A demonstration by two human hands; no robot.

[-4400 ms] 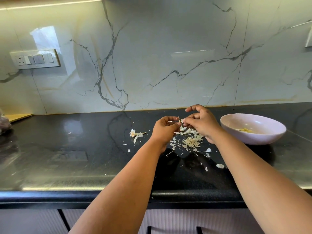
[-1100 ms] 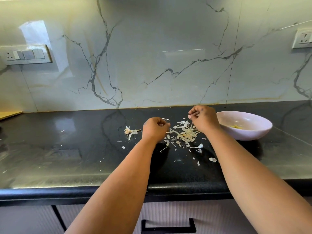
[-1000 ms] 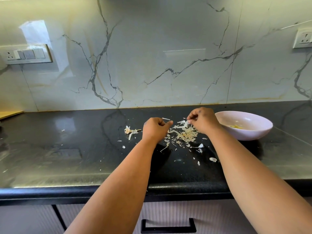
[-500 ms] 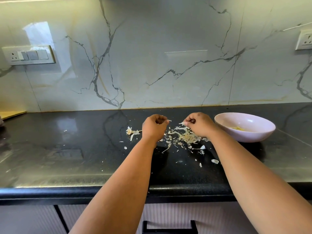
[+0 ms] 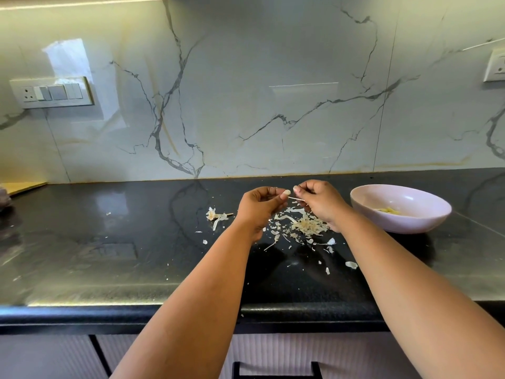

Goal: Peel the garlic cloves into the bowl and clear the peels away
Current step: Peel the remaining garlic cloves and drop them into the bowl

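Above the black countertop (image 5: pixel 136 242), both hands are raised a little over a heap of peels (image 5: pixel 306 227). The left hand (image 5: pixel 259 207) has its fingers curled and pinches a small pale garlic clove (image 5: pixel 286 192) at the fingertips. The right hand (image 5: pixel 321 203) is just beside it, its thumb and forefinger closed on a thin strip of peel (image 5: pixel 296 198) that runs from the clove toward the right palm — the two hands nearly touch at the clove.

Under and between the hands the heap of dry, papery skins lies on the counter, thickest below the right hand, with loose flakes (image 5: pixel 351 264) scattered nearer the counter's front edge. A separate small clump of skin and stem (image 5: pixel 216 216) lies to the left of the left hand, apart from the main heap.

The pale pink bowl (image 5: pixel 437 212) stands on the counter just to the right of the right wrist, upright, with a few yellowish peeled cloves (image 5: pixel 389 211) in its bottom (their number is too small to tell).

Behind it all rises a white marble backsplash (image 5: pixel 259 91) with grey veins — a switch plate (image 5: pixel 52 92) is set into it at the left and a socket (image 5: pixel 496 67) at the far right edge. Below the counter, ribbed cabinet fronts (image 5: pixel 273 351) with a dark handle (image 5: pixel 276 369) show.
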